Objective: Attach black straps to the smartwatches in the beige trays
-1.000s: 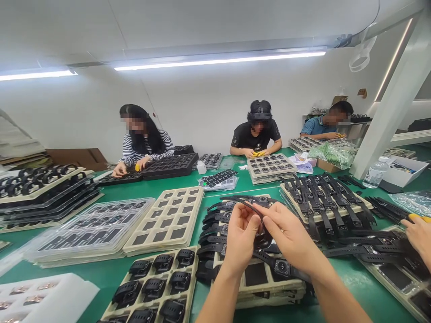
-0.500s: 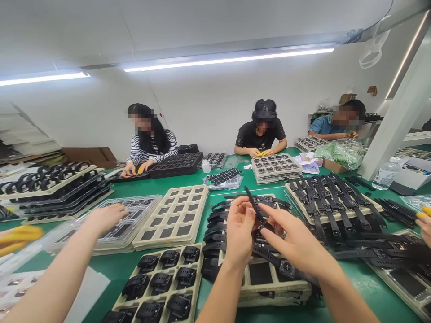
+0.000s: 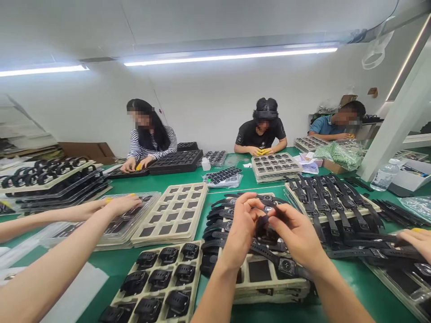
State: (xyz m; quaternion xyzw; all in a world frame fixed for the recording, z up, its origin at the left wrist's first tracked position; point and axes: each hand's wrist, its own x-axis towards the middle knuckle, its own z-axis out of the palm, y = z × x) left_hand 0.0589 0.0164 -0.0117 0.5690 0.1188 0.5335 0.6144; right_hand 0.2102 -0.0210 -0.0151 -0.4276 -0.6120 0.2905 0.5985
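black rubber, matte and soft-looking, is what sits between my two hands now: a smartwatch (image 3: 266, 224) with its strap folded down against the body. half a second ago one strap end stood up straight above my fingers like a thin blade; now it is bent over and tucked in, and the whole piece has drawn into a compact dark bundle. my reading is that the band is being closed round on itself, much like the curled watches in the tray of rolled watches (image 3: 158, 282) at lower left.

my left hand (image 3: 240, 226) has its grip closed on the watch from the left, thumb and fingertips pinching its upper edge. my right hand (image 3: 296, 233) is closed on it from the right, fingers pressing the strap end inward. the two hands almost touch, with the watch held up just above the stack of flat-strapped watches (image 3: 218, 224) on the beige tray (image 3: 266, 287) in front of me. how the buckle sits i cannot tell; my fingers cover it.

also new: a co-worker's arm (image 3: 67, 251) on my left reaches further across the green worktop (image 3: 229, 186), its hand now resting on the clear blister trays (image 3: 134, 215), and a second forearm lies beside it. another person's hand (image 3: 415, 242) shows at the right edge over more strapped watches.
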